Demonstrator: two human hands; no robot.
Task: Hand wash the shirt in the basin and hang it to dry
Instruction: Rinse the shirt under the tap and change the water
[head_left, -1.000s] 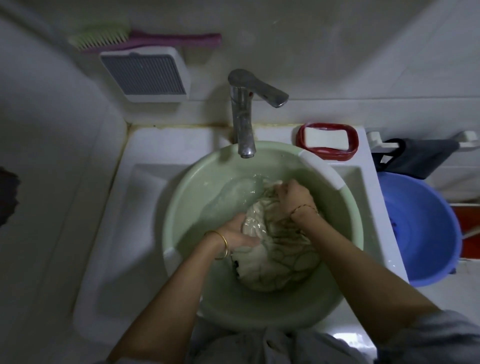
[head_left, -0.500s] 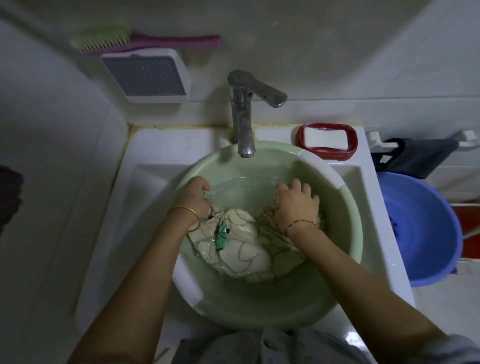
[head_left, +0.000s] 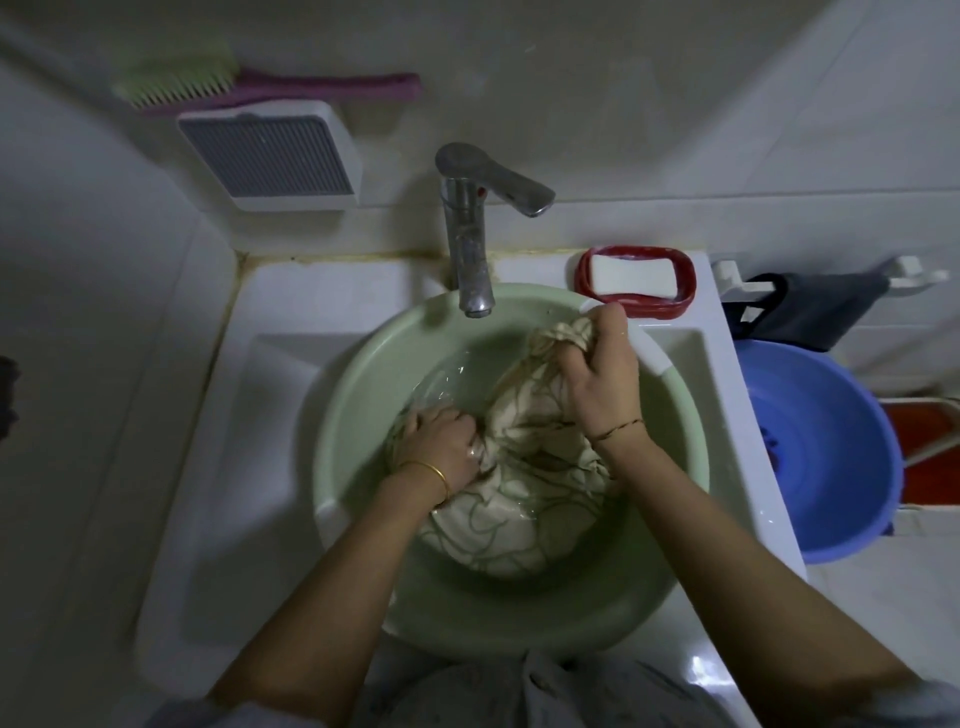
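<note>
Here, right hand (head_left: 602, 384) high, left hand (head_left: 441, 447) low (both clutching shirt (head_left: 519, 525))

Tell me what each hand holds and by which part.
Both hold the shirt. The right hand grips a twisted end up near the far rim of the basin; the left hand grips a gathered fold lower down.

There are two hands: the left hand (head_left: 436, 447) and the right hand (head_left: 602, 384). One shirt (head_left: 519, 514). Two basins: one green basin (head_left: 358, 415), one blue basin (head_left: 831, 441). One tap (head_left: 465, 234). One brush (head_left: 260, 85). One bar of soap (head_left: 631, 275) in one red dish (head_left: 654, 309). One sink (head_left: 291, 322). Two bracelets: one gold bracelet (head_left: 432, 470), one thin bracelet (head_left: 618, 430).
</note>
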